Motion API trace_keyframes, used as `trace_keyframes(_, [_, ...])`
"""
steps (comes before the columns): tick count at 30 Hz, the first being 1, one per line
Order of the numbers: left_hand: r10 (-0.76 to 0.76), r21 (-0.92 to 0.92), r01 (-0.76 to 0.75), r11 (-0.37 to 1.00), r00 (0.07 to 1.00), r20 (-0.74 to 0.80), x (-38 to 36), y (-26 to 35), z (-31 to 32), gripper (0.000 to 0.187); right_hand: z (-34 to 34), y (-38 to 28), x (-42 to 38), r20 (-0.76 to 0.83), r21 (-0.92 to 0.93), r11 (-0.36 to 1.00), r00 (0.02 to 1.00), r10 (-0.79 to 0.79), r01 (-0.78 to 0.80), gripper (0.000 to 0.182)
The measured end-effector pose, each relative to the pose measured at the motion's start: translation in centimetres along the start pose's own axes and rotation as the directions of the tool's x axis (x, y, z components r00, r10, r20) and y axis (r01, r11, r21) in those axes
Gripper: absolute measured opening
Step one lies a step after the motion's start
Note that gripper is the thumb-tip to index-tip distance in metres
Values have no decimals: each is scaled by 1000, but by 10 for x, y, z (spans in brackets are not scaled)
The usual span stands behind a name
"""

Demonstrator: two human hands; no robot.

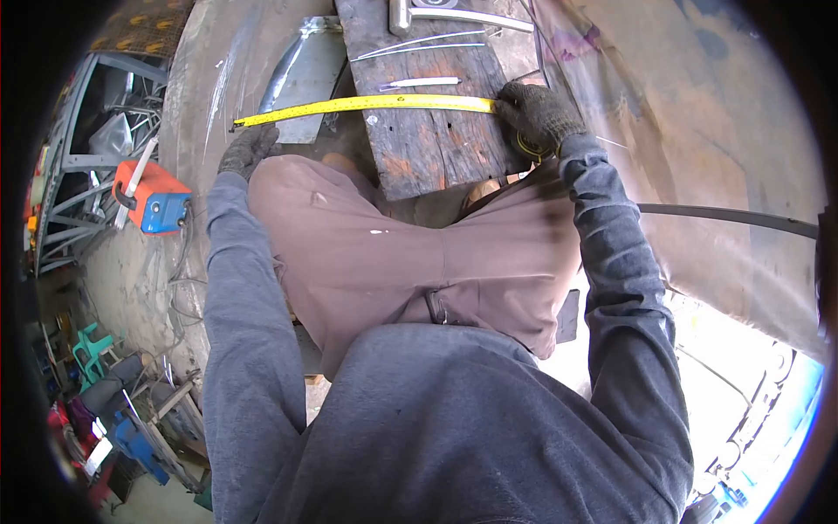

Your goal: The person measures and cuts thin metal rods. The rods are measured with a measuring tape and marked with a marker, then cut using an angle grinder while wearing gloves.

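A yellow tape measure (375, 104) is drawn out across a dark, worn wooden board (419, 153), bowing slightly upward. My right hand (543, 113), in a dark knitted glove, is closed around its case, which shows partly below the fingers. At the blade's hooked end is my left hand (249, 150), also gloved, with curled fingers against the blade; their exact grip is partly hidden. A white marker pen (423, 82) lies on the board just beyond the tape. Under the blade, left of the board, is a grey sheet-metal piece (305, 79).
A hammer (467, 16) and thin white strips (419, 44) lie at the board's far end. On the left stand an orange and blue machine (153, 199) and a metal rack (65, 166). A dark strap or bar (729, 217) runs to the right. Farther down-left is a green stool (92, 347).
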State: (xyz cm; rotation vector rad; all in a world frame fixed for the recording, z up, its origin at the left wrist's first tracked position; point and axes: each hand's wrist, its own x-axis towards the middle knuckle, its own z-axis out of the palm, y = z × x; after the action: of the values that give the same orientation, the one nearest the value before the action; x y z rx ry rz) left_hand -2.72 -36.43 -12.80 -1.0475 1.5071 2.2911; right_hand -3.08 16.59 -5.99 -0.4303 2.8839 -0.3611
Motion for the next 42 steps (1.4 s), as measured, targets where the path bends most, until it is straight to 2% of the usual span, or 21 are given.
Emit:
trace_keyframes(4, [37, 85, -40, 996, 999, 33, -1, 2, 0, 29, 3, 1, 1, 13, -18, 1000, 1000, 16, -16, 38])
trace_keyframes(6, [81, -35, -81, 996, 997, -5, -2, 2, 1, 28, 0, -4, -1, 16, 4, 999, 999, 33, -33, 37])
trace_keyframes(10, [95, -10, -95, 995, 995, -10, -7, 4, -3, 31, -11, -13, -7, 48, -3, 998, 997, 67, -67, 38])
trace_keyframes(13, [62, 31, -59, 998, 994, -93, 1, 8, -15, 35, -19, -21, -10, 66, -20, 996, 994, 84, -83, 38])
trace_keyframes(15, [125, 232, -58, 971, 950, -287, 6, 16, -23, 40, -20, -22, -10, 66, -28, 995, 993, 101, -100, 38])
trace_keyframes(16, [130, 236, -62, 970, 949, -287, 8, 19, -21, 40, -19, -20, -10, 57, -21, 996, 994, 92, -91, 37])
trace_keyframes(17, [505, 511, -291, 809, 788, -351, 10, 21, -18, 40, -17, -19, -10, 50, -14, 996, 995, 84, -83, 37])
trace_keyframes(18, [809, 753, -403, 520, 516, -283, 8, 24, -12, 40, -17, -19, -10, 47, -7, 996, 995, 86, -86, 37])
trace_keyframes(20, [879, 803, -545, 242, 474, 56, -48, 36, 49, 38, -20, -21, -11, 65, -18, 997, 995, 81, -80, 37])
trace_keyframes(22, [725, 721, -644, 255, 621, 299, -84, 31, 109, 34, -17, -20, -10, 68, -10, 997, 994, 79, -79, 38])
trace_keyframes(24, [616, 691, -723, 6, 546, 567, -83, 16, 150, 31, -18, -21, -9, 64, -5, 997, 995, 76, -76, 38])
trace_keyframes(26, [474, 628, -778, -20, 545, 691, -93, -6, 192, 29, -21, -24, -13, 60, -5, 993, 991, 117, -117, 38])
trace_keyframes(27, [472, 624, -781, -26, 541, 697, -93, -15, 203, 29, -20, -23, -13, 55, -2, 993, 991, 121, -122, 38])
trace_keyframes(29, [418, 686, -670, -282, 558, 717, -89, -32, 217, 26, -19, -20, -11, 80, -7, 993, 990, 118, -118, 38])
trace_keyframes(33, [481, 697, -621, -357, 518, 708, -96, -54, 218, 24, -21, -24, -15, 90, -21, 988, 984, 153, -152, 38])
trace_keyframes(35, [533, 625, -670, -400, 385, 754, -92, -69, 210, 22, -18, -23, -15, 37, 4, 991, 991, 130, -131, 38])
trace_keyframes(36, [535, 630, -668, -395, 391, 749, -93, -74, 207, 22, -16, -21, -14, 43, 2, 992, 991, 126, -126, 38])
trace_keyframes(38, [623, 618, -611, -495, 246, 743, -95, -86, 205, 21, -12, -17, -13, -1, -16, 995, 995, 100, -100, 38])
trace_keyframes(42, [591, 603, -668, -436, 292, 752, -94, -95, 205, 23, -8, -18, -14, -23, -25, 991, 991, 129, -130, 40])
